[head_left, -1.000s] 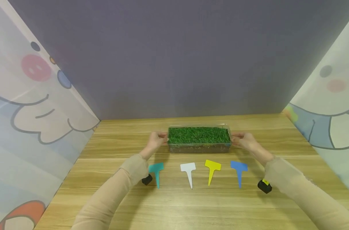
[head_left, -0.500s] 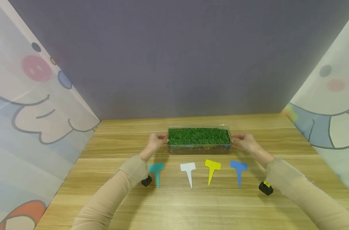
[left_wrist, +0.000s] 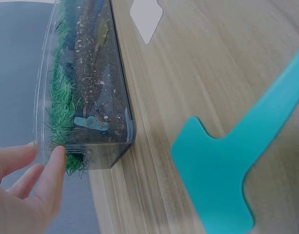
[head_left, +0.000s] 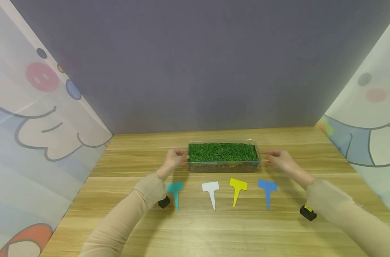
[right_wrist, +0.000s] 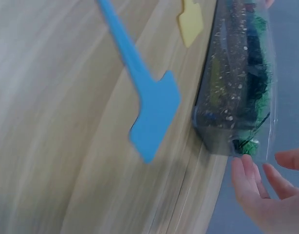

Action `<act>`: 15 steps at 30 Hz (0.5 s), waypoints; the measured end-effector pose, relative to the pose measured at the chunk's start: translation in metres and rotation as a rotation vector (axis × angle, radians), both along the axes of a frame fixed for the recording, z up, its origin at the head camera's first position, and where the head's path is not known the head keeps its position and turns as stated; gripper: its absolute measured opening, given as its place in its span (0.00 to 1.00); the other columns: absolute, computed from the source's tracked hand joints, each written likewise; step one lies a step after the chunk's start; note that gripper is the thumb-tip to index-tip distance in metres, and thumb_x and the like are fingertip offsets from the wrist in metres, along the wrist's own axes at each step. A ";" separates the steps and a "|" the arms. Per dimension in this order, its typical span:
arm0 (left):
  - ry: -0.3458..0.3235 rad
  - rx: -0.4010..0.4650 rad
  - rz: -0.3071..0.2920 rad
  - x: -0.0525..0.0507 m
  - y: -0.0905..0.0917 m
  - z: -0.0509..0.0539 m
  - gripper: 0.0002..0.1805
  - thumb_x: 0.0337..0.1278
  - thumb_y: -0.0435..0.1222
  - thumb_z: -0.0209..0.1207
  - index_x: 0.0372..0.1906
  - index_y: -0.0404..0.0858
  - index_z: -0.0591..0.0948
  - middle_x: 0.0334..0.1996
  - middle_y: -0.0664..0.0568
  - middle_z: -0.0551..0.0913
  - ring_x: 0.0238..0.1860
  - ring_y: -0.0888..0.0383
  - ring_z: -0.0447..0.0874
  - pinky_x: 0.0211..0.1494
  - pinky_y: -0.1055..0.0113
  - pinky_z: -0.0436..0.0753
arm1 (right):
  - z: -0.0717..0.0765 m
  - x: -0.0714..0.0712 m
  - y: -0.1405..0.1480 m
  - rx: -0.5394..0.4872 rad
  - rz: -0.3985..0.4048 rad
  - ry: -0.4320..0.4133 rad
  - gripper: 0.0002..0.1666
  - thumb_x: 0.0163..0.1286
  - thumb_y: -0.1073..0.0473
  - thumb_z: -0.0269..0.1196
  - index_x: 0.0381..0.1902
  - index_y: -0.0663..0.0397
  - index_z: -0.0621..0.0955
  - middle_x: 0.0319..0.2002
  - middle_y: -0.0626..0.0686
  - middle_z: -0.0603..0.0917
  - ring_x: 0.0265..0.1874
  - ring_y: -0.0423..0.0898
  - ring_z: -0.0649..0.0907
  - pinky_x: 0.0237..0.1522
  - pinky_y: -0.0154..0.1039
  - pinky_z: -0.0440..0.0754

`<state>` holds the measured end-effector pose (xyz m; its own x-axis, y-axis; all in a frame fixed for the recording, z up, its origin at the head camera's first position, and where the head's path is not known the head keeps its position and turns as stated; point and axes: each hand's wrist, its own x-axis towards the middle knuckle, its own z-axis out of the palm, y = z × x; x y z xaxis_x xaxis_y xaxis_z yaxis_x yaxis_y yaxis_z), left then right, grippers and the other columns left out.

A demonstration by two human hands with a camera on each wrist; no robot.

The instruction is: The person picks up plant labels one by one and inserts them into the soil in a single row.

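Note:
A clear plastic box (head_left: 223, 167) stands on the wooden table, with dark soil-like filling and green grass (head_left: 223, 152) on top. At its left end, the fingertips of my left hand (head_left: 174, 157) touch the wall near the rim, fingers fairly straight. My right hand (head_left: 280, 159) is just off the right end, and a small gap shows in the right wrist view, where its fingers (right_wrist: 245, 178) are spread and hold nothing. In front of the box lie T-shaped plant labels: teal (head_left: 175, 191), white (head_left: 211, 191), yellow (head_left: 238, 187) and blue (head_left: 268, 189).
The wooden table (head_left: 198, 232) meets a dark grey wall (head_left: 208, 71) behind the box. Cartoon-printed sheets (head_left: 53, 135) flank both sides. Small black wrist cameras hang below both sleeves.
The box shifted very slightly toward me, then stayed put. My right hand has drawn off its right end, moving right. My left hand has barely moved; the labels lie unchanged.

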<state>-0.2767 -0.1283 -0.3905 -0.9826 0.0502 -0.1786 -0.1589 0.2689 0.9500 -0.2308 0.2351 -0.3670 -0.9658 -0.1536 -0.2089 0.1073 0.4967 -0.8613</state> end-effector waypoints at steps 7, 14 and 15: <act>-0.039 0.029 0.008 -0.002 -0.002 -0.004 0.20 0.49 0.22 0.55 0.52 0.27 0.72 0.41 0.34 0.76 0.37 0.47 0.80 0.49 0.56 0.80 | -0.010 0.010 0.014 0.230 0.223 0.134 0.21 0.63 0.66 0.52 0.50 0.79 0.70 0.45 0.74 0.74 0.39 0.61 0.78 0.37 0.45 0.83; -0.049 0.056 0.016 -0.003 -0.003 -0.004 0.20 0.50 0.21 0.54 0.52 0.27 0.72 0.42 0.33 0.76 0.40 0.46 0.79 0.49 0.57 0.80 | -0.018 0.014 0.019 0.311 0.443 0.193 0.21 0.53 0.69 0.60 0.44 0.79 0.73 0.38 0.68 0.78 0.36 0.58 0.78 0.36 0.44 0.82; -0.051 0.058 0.018 -0.003 -0.003 -0.004 0.21 0.50 0.21 0.54 0.52 0.27 0.72 0.42 0.33 0.76 0.40 0.46 0.79 0.49 0.56 0.80 | -0.018 0.015 0.018 0.314 0.460 0.188 0.21 0.53 0.68 0.61 0.44 0.79 0.73 0.38 0.68 0.78 0.36 0.58 0.78 0.36 0.45 0.82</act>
<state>-0.2794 -0.1312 -0.3946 -0.9731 0.0444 -0.2260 -0.2120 0.2103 0.9544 -0.2160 0.2535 -0.3851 -0.8394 -0.5241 -0.1441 -0.3200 0.6907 -0.6485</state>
